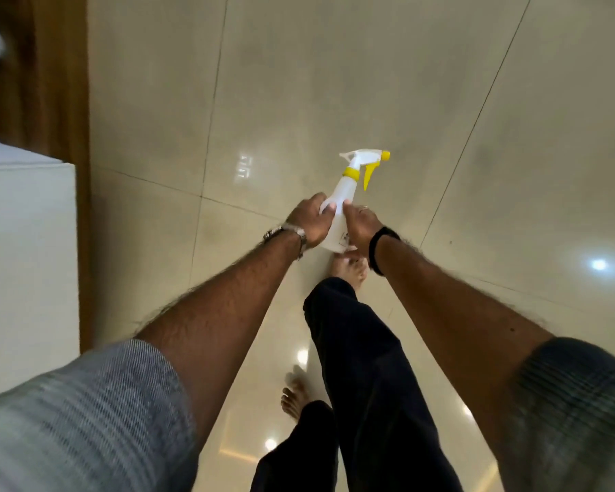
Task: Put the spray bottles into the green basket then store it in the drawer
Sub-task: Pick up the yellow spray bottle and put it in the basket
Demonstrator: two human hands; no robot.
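Floor [334, 83]: glossy cream tiles with thin dark grout lines; ceiling lights reflected as bright spots. Along the left edge, a brown wooden strip [50, 101] and, nearer the camera, a white block [25, 261] with a flat top, identity unclear. A blurred white object shows at the top left corner; cannot tell what it is.

Person seen from above, standing. Grey striped sleeves at both upper arms, dark trousers [363, 367], bare feet on the tiles.

Bottle [341, 200]: white translucent spray bottle with yellow collar, trigger and nozzle tip. Held in mid-air in front of the body, above the floor, tilted so the head points up and to the right in the view. Both hands are on its lower body.

Left hand [309, 221]: fingers curled round the bottle's left side, thumb across the front. Metal watch [288, 236] on the wrist.

Right hand [359, 221]: fingers wrapped on the bottle's right side, thumb touching near the shoulder. Ring on one finger; black band [379, 250] on the wrist.
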